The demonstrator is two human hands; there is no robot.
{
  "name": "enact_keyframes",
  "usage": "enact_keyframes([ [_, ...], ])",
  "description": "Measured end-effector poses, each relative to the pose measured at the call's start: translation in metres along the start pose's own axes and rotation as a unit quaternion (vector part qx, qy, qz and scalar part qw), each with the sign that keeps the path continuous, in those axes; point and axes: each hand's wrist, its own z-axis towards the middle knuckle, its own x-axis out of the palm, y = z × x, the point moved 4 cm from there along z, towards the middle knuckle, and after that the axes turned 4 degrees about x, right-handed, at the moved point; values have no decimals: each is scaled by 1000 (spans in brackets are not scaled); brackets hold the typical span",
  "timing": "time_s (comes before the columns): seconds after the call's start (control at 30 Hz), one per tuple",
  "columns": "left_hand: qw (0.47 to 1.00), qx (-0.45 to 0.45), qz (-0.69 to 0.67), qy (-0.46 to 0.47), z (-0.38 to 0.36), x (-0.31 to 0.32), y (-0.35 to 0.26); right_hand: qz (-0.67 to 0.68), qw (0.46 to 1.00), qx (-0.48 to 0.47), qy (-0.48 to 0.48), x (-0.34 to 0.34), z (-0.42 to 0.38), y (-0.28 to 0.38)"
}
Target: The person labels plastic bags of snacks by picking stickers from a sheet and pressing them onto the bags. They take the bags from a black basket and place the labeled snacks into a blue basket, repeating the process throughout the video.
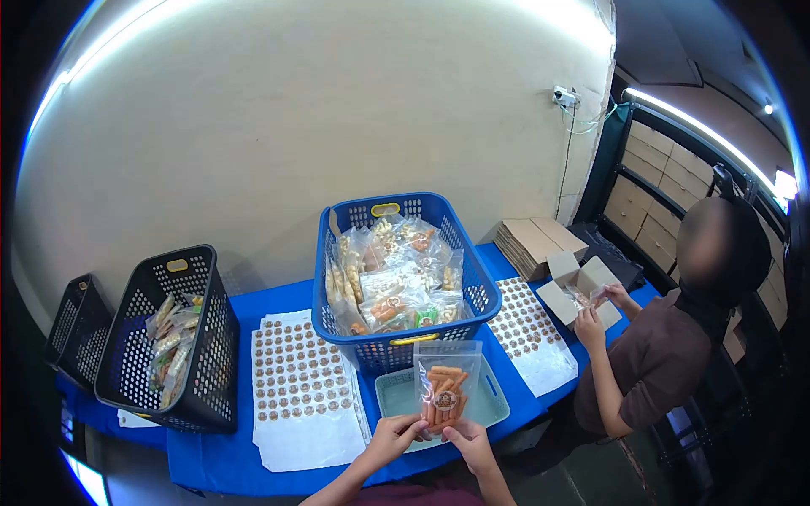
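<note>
My left hand (400, 440) and my right hand (469, 444) pinch the lower corners of a clear pouch (445, 390). Orange-brown snack sticks fill the pouch, which stands upright and has a round brown sticker on its front. Behind and under it is a shallow pale green tray (489, 403). Beyond the tray, a large blue basket (405, 350) holds many clear snack packets (396, 274). A sheet of round stickers (304, 371) lies to the left of my hands.
A co-worker (650, 354) on the right handles a small packet over an open carton (582, 291). More round stickers (527, 329) lie nearby, below flattened cardboard (536, 244). At left, a black basket (215, 363) holds packets, with a smaller black basket (80, 329) beside it.
</note>
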Motion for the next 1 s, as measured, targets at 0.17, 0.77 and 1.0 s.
enact_keyframes([
  [0.17, 996, 13, -48, -74, 9, -10, 19, 9, 1000, -2, -22, -13, -14, -3],
  [0.77, 958, 26, 95, -269, 105, -111, -11, -40, 971, -18, -236, -80, -55, -14],
  [1.0, 986, -32, 105, -125, 99, -100, -5, -86, 969, 1, -230, -81, -63, -29],
])
